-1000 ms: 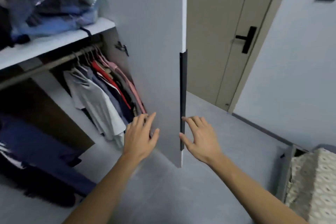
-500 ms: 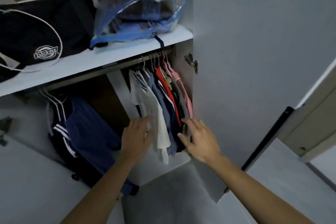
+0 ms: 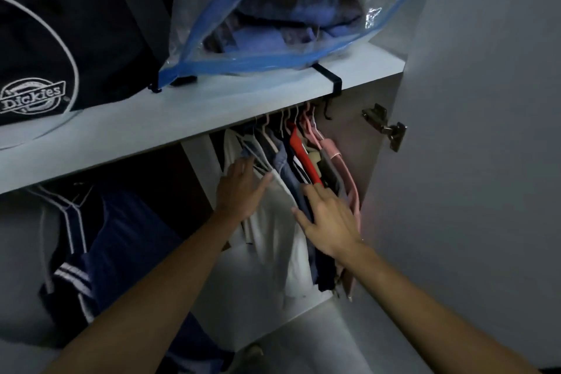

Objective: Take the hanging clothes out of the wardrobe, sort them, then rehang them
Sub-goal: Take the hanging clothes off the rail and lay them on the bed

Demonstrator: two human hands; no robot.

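Observation:
Several garments hang bunched under the wardrobe shelf [image 3: 212,106]: a white shirt [image 3: 279,240], a blue shirt [image 3: 285,167], a red top [image 3: 302,152] and a pink one [image 3: 340,161]. My left hand [image 3: 243,188] lies flat with straight fingers against the left side of the white shirt. My right hand [image 3: 328,218] has its fingers spread and touches the dark and red garments at the right of the bunch. Neither hand grips anything.
A navy garment with white stripes [image 3: 100,252] hangs apart at the left. On the shelf sit a black Dickies bag [image 3: 54,39] and a clear blue-edged bag of clothes [image 3: 288,15]. The open wardrobe door [image 3: 485,161] with its hinge [image 3: 385,127] stands close on the right.
My view has swung from the door edge into the wardrobe and come closer. Both hands have moved up along the hanging clothes, from the hems towards the shoulders.

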